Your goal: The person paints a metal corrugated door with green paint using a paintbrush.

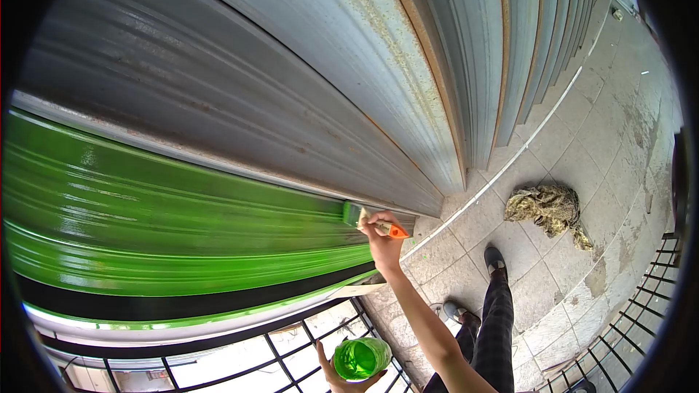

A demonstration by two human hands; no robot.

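Head view: green panel (182,225) at far left, wet-looking gloss; bare grey panel (218,94) above it. Lower down, I have the left hand (342,386) clasped round a jar (384,359) of green paint, in front of a black grille (275,350). Brush (354,213): bristles at the green panel's right end, handle clamped in my right hand (381,236). Farther right, a crumpled cloth (546,211) on tiles (524,269).
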